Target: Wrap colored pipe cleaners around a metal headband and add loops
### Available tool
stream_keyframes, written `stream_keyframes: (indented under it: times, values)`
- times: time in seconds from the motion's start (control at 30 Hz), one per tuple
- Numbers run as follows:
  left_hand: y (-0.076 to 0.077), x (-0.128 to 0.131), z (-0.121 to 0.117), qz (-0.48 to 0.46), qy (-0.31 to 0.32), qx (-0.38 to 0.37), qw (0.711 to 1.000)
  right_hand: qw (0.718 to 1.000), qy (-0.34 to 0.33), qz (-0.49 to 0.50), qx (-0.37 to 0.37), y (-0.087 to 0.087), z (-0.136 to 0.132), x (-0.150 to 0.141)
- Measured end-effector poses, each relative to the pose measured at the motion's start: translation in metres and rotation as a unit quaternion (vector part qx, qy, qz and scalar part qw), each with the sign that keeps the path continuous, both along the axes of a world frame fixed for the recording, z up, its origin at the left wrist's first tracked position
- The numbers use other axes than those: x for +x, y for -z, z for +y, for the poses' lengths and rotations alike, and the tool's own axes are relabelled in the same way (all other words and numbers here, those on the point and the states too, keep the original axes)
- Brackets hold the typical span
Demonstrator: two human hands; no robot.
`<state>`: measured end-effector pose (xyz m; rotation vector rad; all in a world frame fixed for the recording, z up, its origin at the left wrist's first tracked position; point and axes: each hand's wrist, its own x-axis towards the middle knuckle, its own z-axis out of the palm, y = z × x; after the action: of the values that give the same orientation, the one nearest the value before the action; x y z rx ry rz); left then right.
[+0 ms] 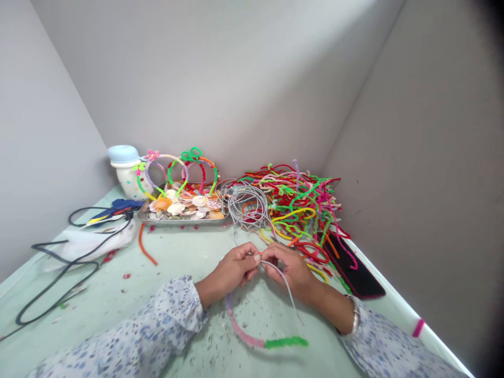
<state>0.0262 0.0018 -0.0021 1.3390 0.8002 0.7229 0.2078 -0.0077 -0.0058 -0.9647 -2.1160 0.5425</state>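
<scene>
L hand (pixel 232 269) and R hand (pixel 291 269) meet at the fingertips, both pinching a thin grey wire (pixel 287 287); fingers curled, not spread. Tiny orange bit at the pinch, too small to ID. Current step: close fingertip work on the wire, exact action can't tell. Wire leaves R hand, free end curving down over the surface (pixel 189 247). Pink-and-green pipe-cleaner band (pixel 244 331) lies just below the hands, upper end near L wrist; link to wire can't tell. Metal bangle (pixel 356 315) on R wrist.

Beyond hands: grey wire coil (pixel 248 207), heap of multicolour pipe cleaners (pixel 295 205), phone (pixel 354 268) at R. Farther: metal tray (pixel 181 221) w/ seashells (pixel 177 202), pipe-cleaner hoops (pixel 177 168) behind. At L: loose orange pipe cleaner (pixel 145 247), black cable (pixel 55 283).
</scene>
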Motion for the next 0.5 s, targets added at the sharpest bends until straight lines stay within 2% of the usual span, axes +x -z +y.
stream_keyframes:
  times: [0.2, 0.5]
  values:
    - [-0.0005, 0.0005, -0.0005, -0.004, 0.008, 0.003, 1.000, 1.000, -0.019, -0.014, 0.015, 0.0031, 0.0037, 0.0050]
    - [0.0019, 0.0019, 0.0012, -0.011, -0.017, 0.001, 1.000, 1.000, 0.012, -0.012, 0.024, 0.0071, 0.0030, 0.0034]
